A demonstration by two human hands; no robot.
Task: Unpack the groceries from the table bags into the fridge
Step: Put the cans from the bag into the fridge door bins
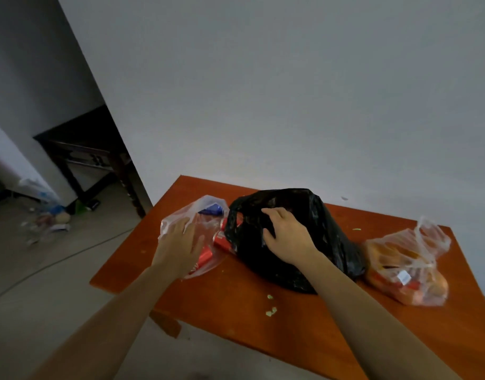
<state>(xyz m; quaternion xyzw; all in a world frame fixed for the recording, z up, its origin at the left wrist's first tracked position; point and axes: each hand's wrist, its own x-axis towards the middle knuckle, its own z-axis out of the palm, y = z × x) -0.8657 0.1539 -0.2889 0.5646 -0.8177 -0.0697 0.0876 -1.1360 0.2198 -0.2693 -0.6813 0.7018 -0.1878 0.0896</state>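
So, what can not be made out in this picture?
- Contents of the black bag: head view, opaque plastic hides them.
- The label in the right clear bag: head view, too small.
- Fingertips of the left hand: head view, motion blur at the left clear bag.
- The fridge: outside the frame.

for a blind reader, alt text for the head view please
A right hand grips a black bag on an orange table; the open left hand touches a clear bag of red packets. A second clear bag sits further right.

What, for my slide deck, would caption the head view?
Left hand at the left clear bag, right hand gripping the black bag, on an orange table.
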